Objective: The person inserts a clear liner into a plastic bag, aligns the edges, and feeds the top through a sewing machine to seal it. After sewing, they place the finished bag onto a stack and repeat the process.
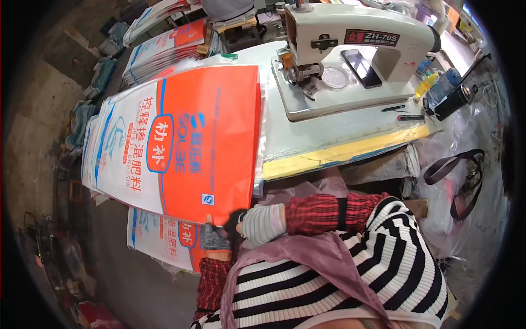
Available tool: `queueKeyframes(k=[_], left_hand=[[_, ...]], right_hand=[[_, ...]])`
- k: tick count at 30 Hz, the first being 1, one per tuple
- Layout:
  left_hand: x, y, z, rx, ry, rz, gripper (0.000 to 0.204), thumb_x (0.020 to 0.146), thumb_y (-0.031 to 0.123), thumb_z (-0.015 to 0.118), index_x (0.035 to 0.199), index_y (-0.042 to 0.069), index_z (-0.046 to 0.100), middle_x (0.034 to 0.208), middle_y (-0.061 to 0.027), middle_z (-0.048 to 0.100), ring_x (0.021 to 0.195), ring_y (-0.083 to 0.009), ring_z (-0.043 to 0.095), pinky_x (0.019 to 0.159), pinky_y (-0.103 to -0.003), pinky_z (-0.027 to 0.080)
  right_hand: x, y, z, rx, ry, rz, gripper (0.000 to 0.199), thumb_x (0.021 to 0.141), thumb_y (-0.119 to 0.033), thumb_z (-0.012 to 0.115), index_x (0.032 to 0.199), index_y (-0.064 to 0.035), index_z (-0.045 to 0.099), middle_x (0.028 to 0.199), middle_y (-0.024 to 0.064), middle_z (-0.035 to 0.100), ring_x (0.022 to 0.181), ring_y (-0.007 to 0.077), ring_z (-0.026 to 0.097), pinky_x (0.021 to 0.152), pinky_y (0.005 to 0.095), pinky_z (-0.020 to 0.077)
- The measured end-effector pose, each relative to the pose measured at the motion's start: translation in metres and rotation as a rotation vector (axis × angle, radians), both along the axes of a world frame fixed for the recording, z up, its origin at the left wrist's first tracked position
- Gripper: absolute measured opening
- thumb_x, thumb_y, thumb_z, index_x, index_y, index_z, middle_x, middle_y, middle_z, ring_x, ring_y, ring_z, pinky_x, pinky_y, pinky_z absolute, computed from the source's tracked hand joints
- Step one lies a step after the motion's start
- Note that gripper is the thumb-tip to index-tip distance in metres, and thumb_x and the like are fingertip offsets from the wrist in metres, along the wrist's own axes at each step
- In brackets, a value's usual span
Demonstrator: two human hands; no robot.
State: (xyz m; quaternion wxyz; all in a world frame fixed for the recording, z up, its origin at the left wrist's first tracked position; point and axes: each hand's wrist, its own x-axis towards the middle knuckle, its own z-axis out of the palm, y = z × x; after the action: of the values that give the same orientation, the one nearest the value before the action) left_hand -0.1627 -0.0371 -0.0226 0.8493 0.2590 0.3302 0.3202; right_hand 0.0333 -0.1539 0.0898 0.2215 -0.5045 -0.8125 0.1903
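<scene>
A large orange and white woven sack (181, 137) lies flat on top of a stack of like sacks, left of the sewing table. My left hand (212, 239), in a grey glove, pinches the sack's near corner from below. My right hand (257, 223), in a striped glove with dark fingertips, grips the same near edge right beside it. Both forearms wear red checked sleeves. Another sack (164, 238) of the same print sticks out under the stack, next to my left hand.
A white industrial sewing machine (350, 49) stands on the pale table (307, 137), with a phone (361, 68) on its bed. Bottles (438, 88) and pens sit at the table's right end. More sack stacks (164, 49) lie behind. A clear plastic bag with a dark strap (460, 181) hangs at right.
</scene>
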Motion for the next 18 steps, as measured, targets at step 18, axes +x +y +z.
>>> queueKeyframes(k=[18], left_hand=[[-0.104, -0.032, -0.004, 0.211, 0.942, 0.229, 0.055, 0.086, 0.039, 0.056, 0.124, 0.004, 0.04, 0.12, -0.0143, 0.049, 0.106, -0.0293, 0.051, 0.089, -0.044, 0.044]], right_hand=[[0.167, 0.017, -0.05, -0.079, 0.311, -0.977, 0.022, 0.083, -0.01, 0.046, 0.098, -0.0063, 0.062, 0.08, 0.0078, 0.065, 0.069, 0.0212, 0.061, 0.067, 0.0316, 0.0476]])
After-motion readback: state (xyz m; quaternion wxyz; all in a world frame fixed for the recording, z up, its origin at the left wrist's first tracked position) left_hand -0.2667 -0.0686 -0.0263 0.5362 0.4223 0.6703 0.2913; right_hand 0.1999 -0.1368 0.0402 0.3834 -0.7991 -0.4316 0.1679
